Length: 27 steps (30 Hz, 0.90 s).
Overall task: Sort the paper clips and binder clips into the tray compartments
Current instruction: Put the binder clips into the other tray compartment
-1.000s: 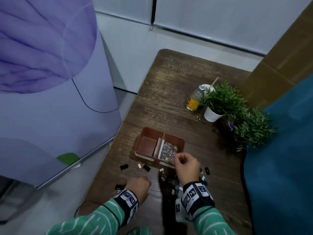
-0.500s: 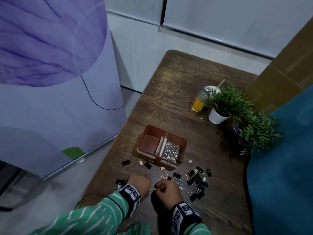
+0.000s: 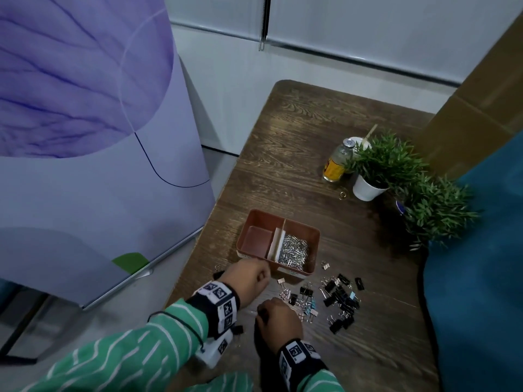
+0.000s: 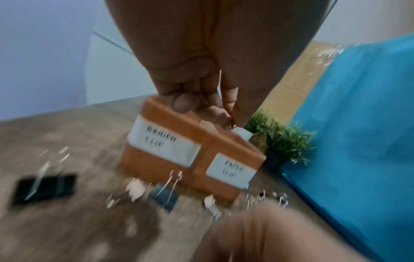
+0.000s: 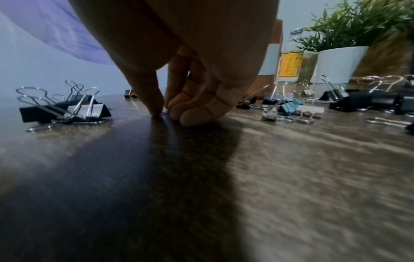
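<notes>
A brown two-compartment tray [image 3: 256, 219] stands mid-table; its labels read BINDER CLIP and PAPER CLIP [image 4: 230, 171]. The left compartment is bare, and the right one holds a heap of silver paper clips [image 3: 293, 251]. Binder clips [image 3: 339, 295], mostly black, lie scattered in front of the tray and to its right. My left hand [image 3: 264, 274] hovers at the tray's front rim near the divider, and its fingertips [image 4: 225, 117] pinch something small and silvery. My right hand [image 3: 261, 311] is down on the table. Its thumb and fingers [image 5: 156, 104] pinch a thin wire paper clip [image 5: 164, 113].
A bottle [image 3: 336, 162] and two potted plants [image 3: 370, 176] [image 3: 435, 210] stand at the back right. A blue cloth [image 3: 481, 278] borders the table's right side, and a purple banner [image 3: 85, 137] stands to the left. More binder clips [image 5: 65, 108] lie left of my right hand.
My right hand came down from over the paper clip compartment to the table in front. My left hand lifted from the table's left side to the tray's front rim.
</notes>
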Motion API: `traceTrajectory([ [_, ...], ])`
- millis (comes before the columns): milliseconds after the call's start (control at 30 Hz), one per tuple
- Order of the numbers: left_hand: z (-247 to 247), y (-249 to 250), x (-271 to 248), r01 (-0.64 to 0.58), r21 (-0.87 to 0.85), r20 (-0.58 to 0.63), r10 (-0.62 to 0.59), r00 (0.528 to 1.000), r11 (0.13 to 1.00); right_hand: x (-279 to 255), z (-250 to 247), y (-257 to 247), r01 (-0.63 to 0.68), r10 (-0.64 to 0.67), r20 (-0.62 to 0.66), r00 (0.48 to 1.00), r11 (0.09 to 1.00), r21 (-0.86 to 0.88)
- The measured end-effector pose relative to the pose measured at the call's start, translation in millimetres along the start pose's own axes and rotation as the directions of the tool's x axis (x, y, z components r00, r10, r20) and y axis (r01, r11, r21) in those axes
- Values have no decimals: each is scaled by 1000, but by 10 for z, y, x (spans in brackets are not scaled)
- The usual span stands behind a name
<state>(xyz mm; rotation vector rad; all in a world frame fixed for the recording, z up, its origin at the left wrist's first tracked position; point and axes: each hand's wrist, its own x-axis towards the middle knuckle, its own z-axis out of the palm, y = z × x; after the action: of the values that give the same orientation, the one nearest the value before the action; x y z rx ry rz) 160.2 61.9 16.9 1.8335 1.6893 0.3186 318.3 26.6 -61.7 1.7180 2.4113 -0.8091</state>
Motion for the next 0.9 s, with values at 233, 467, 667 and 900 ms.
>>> traceTrajectory([
  [233,-377,325,647,-213,13,-45,213,976,977,29,-25,-156,-155,153,59,986,987,35],
  [467,-297,454,1062,-189,354,69,175,982,916,-169,19,-109,-294,285,89,954,950,102],
  [667,-298,243,1011,-285,410,20,304,953,866,-347,-35,46,-351,446,-97,890,806,477],
  [900,-495,-527,384,-35,170,-318,89,944,985,113,-791,250,-100,410,-380,829,778,620],
])
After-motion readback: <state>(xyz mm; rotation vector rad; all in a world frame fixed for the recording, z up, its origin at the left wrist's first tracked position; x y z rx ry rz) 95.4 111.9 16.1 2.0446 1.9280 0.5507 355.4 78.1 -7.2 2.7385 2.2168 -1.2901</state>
